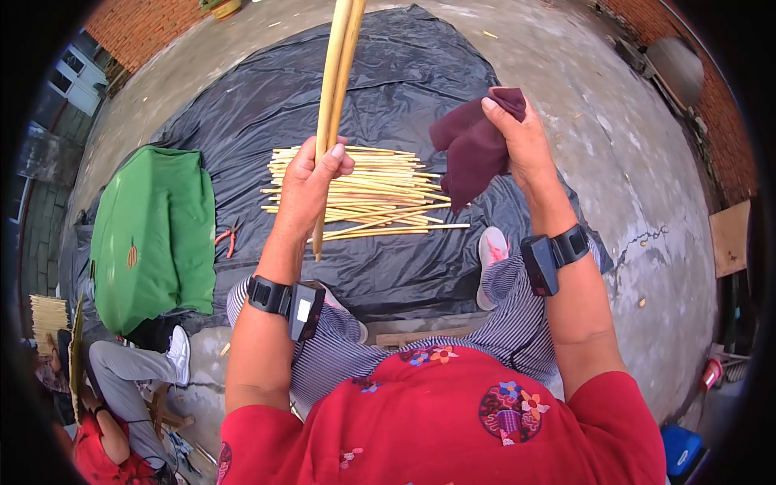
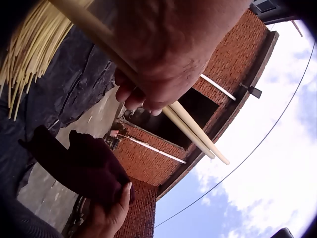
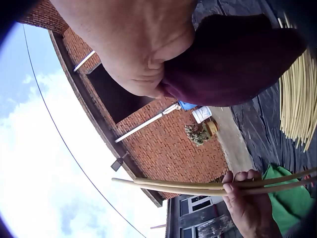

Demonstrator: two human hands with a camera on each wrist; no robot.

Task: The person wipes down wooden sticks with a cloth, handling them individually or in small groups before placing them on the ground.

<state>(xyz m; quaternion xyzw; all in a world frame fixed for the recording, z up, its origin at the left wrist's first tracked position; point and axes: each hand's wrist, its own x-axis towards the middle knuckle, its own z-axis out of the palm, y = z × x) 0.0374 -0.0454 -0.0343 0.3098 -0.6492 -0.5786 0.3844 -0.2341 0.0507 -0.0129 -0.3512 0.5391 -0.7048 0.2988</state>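
Note:
Two pale yellow sticks (image 1: 333, 81) stand upright in my left hand (image 1: 311, 179), whose fingers and thumb grip them near their lower part. In the right wrist view the same sticks look slightly bent and lie side by side. My right hand (image 1: 524, 145) holds a dark maroon cloth (image 1: 473, 149) between thumb and fingers, and its loose end hangs down to the left. The cloth is apart from the sticks. Beyond my hands, a pile of similar sticks (image 1: 364, 190) lies crosswise on a black plastic sheet (image 1: 388, 73).
A green cloth (image 1: 153, 234) covers something at the left of the sheet. Red-handled pliers (image 1: 232, 238) lie beside it. Another person in grey trousers (image 1: 133, 368) sits at the lower left. Bare concrete (image 1: 630, 178) and a brick wall border the right side.

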